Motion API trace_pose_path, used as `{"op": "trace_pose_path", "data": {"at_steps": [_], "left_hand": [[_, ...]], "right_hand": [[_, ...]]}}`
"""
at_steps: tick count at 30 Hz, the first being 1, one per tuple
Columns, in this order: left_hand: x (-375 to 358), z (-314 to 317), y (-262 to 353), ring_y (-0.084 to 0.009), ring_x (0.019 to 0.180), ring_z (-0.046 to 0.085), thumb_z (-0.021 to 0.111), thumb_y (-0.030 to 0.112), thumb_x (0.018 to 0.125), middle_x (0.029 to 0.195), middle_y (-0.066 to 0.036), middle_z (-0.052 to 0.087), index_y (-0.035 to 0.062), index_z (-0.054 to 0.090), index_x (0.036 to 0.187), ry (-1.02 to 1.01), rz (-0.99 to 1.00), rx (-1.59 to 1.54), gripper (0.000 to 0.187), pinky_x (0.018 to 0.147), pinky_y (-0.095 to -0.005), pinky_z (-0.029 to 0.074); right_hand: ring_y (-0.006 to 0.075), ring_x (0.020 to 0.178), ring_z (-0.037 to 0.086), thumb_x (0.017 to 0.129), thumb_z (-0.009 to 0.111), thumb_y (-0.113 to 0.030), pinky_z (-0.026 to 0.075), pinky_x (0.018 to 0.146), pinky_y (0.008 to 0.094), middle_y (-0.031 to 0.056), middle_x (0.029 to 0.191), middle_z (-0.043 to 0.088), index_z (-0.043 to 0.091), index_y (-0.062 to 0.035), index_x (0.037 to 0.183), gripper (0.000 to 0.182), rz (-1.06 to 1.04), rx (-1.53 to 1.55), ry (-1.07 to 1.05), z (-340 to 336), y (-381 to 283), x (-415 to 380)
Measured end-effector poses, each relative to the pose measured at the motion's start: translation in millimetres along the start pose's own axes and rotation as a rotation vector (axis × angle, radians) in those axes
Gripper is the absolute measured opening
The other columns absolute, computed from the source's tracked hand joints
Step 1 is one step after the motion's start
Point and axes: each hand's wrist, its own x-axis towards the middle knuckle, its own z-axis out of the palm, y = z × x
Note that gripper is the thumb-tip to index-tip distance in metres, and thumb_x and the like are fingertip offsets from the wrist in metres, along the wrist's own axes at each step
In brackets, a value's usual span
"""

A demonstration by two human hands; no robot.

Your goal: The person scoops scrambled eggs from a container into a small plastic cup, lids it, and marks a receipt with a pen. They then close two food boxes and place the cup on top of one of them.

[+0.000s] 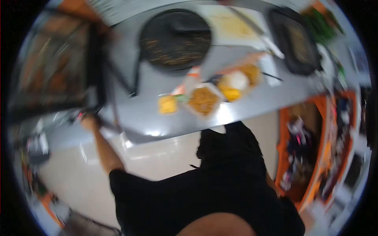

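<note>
My left hand (89, 121) reaches out at the left, by the lower front corner of a dark-framed glass case (59, 67). A small red spot shows beside its fingers, which are too blurred to read. A sliver of my right arm (272, 185) shows beside my black shirt; the right hand is out of sight. On the metal counter (149, 126) lie a small pack of yellow food (168, 104), an open container of brownish-yellow food (204, 100), and a longer one (239, 83) holding yellow food and something white.
A round black pan (176, 39) with brown bits stands behind the food. A knife (256, 29) lies across a white board (220, 25), left of a black tray (297, 41). Green leaves (321, 25) sit at the far right. Orange shelving (281, 145) stands below right.
</note>
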Motion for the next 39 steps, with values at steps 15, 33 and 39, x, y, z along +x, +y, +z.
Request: {"op": "trace_pose_path", "data": {"at_steps": [15, 33, 39], "left_hand": [[-0.4, -108.3, -3.2, -0.0402, 0.120, 0.065, 0.050, 0.043, 0.105, 0.131, -0.023, 0.067, -0.0015, 0.068, 0.129, -0.092, -0.590, -0.507, 0.053, 0.103, -0.0465, 0.050], [65.9, -666.6, 651.9, -0.0388, 0.138, 0.046, 0.068, 0.021, 0.094, 0.143, -0.018, 0.053, 0.0046, 0.065, 0.128, -0.140, 0.322, -1.490, 0.038, 0.113, -0.0532, 0.036], [62.5, -669.5, 661.5, -0.0345, 0.139, 0.046, 0.066, 0.030, 0.096, 0.141, -0.015, 0.055, 0.0078, 0.066, 0.127, -0.137, 0.369, -1.299, 0.038, 0.112, -0.0531, 0.035]], "right_hand": [[0.0375, 0.098, 0.065, 0.090, 0.070, -0.002, 0.053, 0.085, 0.0432, 0.0175, 0.105, 0.069, 0.072, -0.0023, 0.107, 0.017, -1.108, -0.465, 0.626, 1.6, -297.9, -22.2], [0.0343, 0.087, 0.069, 0.087, 0.066, -0.001, 0.060, 0.076, 0.0399, 0.0167, 0.104, 0.064, 0.064, 0.0016, 0.103, 0.016, -1.392, -0.649, 0.040, -60.7, -479.3, 96.8], [0.0177, 0.078, 0.067, 0.079, 0.069, 0.010, 0.058, 0.070, 0.0300, 0.0096, 0.092, 0.062, 0.061, 0.0011, 0.093, 0.019, -1.278, 0.144, -0.363, -26.7, -503.2, 141.1]]}}
